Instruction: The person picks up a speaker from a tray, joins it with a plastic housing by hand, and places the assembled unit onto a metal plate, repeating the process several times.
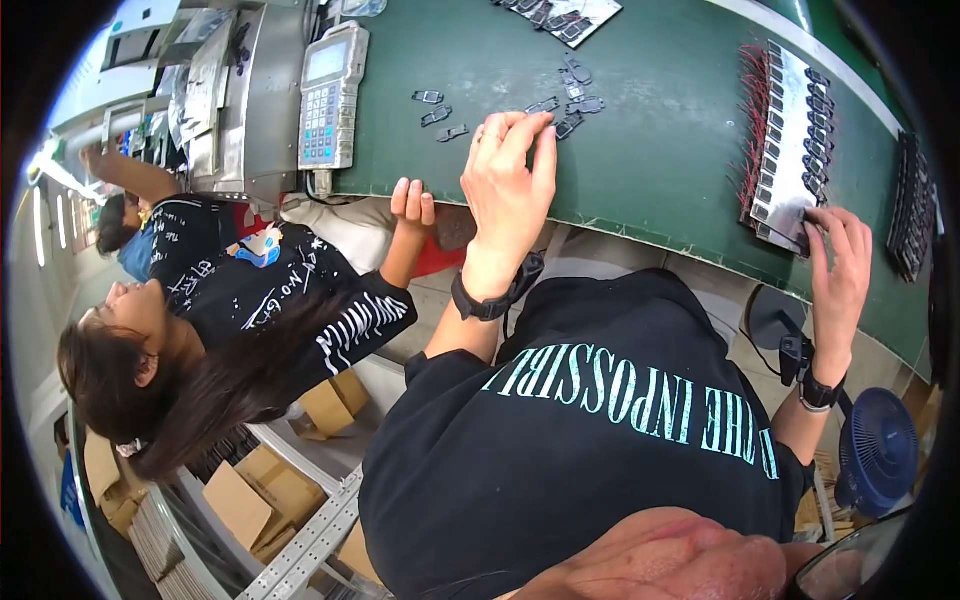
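My left hand (508, 175) is over the green tabletop, thumb and index finger closed at a loose cluster of small black plastic parts (575, 90). What sits between those fingertips is mostly hidden; a dark part shows right against them. At the right, my right hand (840, 262) pinches at the near end of a long white board (790, 140). Its thumb and fingertips meet a small black part (803, 243) there. Along the board run rows of rectangular parts, with thin red wires (750, 130) sticking out on its left side.
Several black parts (436, 115) lie left of the cluster. Another loaded white board (590, 20) is at the far edge, and a dark row of parts (910, 205) at far right. A keypad device (333, 95) stands left, beside a seated co-worker (240, 290). A blue fan (878, 450) is lower right.
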The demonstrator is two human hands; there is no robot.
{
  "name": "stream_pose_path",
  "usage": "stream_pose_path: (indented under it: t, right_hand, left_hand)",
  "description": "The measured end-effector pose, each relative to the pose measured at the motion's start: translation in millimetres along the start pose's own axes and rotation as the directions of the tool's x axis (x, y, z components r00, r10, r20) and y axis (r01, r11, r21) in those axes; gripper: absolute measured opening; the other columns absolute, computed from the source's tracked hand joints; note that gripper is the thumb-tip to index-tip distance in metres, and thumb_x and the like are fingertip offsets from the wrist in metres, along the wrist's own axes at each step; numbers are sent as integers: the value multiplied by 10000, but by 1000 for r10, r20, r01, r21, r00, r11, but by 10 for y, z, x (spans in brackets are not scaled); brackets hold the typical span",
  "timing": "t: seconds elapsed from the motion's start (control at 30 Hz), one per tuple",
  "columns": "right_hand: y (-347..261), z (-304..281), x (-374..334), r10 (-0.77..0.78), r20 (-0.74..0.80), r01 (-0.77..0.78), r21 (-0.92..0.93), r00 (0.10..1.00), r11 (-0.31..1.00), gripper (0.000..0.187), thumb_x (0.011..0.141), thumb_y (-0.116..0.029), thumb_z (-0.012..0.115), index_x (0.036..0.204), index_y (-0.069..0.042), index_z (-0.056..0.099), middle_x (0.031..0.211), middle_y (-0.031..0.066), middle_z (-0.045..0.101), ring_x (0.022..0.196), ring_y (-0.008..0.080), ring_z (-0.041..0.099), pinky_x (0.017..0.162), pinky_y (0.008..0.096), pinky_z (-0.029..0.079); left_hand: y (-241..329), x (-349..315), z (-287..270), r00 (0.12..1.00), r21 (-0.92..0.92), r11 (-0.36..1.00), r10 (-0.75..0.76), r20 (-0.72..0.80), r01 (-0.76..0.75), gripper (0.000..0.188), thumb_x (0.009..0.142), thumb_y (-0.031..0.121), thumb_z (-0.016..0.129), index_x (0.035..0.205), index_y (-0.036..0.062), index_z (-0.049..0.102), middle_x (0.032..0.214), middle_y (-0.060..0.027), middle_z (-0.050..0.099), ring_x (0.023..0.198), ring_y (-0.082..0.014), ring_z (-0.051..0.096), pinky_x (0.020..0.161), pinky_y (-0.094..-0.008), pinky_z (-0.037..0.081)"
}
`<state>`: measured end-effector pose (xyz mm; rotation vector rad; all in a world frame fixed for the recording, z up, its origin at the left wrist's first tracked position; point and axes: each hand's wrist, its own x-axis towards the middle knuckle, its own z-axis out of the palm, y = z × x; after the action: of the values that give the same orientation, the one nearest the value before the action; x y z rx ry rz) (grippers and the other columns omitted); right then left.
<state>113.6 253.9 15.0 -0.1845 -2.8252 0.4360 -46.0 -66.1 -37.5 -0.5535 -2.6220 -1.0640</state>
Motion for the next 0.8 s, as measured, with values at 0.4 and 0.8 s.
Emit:
stream_pose_path:
  t: [0.4, 0.8]
  right_hand:
    - [-409, -123, -99, 277, -113, -176, 534, 954, 827, 132, 910, 36, 637, 1040, 15, 654, 1060, 73, 663, 980, 163, 614, 895, 289, 474]
    - [-705, 422, 245, 278, 385, -458, 843, 880, 281, 147, 935, 5, 643, 1080, 22, 652, 1025, 36, 665, 897, 79, 642, 806, 218, 520]
  left_hand:
    - [101, -21, 76, 976, 42, 976, 215, 4, -215, 149, 836, 69, 735, 984, 69, 745, 917, -73, 710, 776, -237, 668, 722, -326, 534]
    - [734, -35, 329, 711, -576, 582, -4, 703, 574, 292, 960, 18, 624, 1250, -14, 643, 928, -86, 711, 807, -117, 684, 739, -248, 573]
